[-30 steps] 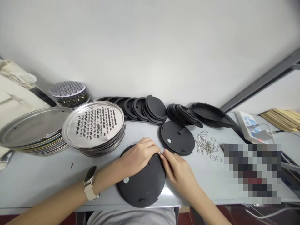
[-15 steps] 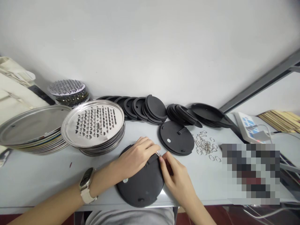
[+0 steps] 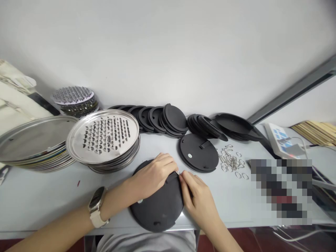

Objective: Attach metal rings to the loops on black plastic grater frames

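Pale grey workbench (image 3: 34, 196) runs along a white wall, and a black round disc (image 3: 157, 210) lies at its near edge, directly in front of the person. The left hand (image 3: 153, 176), with a watch (image 3: 96, 206) on its wrist, clasps the disc's far rim beside a short black strap (image 3: 171, 176). The right hand (image 3: 199, 197) sits at the disc's right edge, its fingertips (image 3: 182, 176) pinching a small metal ring (image 3: 178, 172) at the strap's end. Farther off are stacked steel grater plates (image 3: 102, 136), plain steel plates (image 3: 34, 141) at left, black rings (image 3: 154, 119) along the wall, another black disc (image 3: 198, 152) lying flat, and loose metal rings (image 3: 231, 161) at right.
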A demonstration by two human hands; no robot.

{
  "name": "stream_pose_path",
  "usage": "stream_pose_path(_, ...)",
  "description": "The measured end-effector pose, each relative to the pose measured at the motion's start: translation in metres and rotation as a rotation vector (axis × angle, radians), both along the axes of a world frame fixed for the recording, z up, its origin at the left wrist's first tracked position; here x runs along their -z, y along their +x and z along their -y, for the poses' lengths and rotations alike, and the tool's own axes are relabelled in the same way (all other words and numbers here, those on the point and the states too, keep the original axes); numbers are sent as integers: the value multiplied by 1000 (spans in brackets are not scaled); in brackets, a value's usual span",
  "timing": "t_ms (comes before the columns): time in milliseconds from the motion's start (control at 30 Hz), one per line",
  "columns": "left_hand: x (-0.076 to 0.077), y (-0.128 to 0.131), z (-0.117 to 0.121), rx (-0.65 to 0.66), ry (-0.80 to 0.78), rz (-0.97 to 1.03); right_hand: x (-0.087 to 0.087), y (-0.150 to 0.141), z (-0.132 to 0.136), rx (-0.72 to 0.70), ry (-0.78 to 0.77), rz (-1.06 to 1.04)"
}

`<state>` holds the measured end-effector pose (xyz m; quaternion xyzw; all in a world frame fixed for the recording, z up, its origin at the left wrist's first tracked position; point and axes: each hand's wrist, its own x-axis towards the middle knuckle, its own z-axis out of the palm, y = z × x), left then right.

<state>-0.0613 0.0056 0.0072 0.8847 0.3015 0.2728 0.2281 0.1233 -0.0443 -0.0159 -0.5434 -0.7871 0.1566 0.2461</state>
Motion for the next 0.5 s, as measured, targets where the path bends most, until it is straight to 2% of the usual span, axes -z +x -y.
stream_pose_path(500, 0, 2, 0, 23, 23, -58, -1, 2, -1, -31, 60, 61)
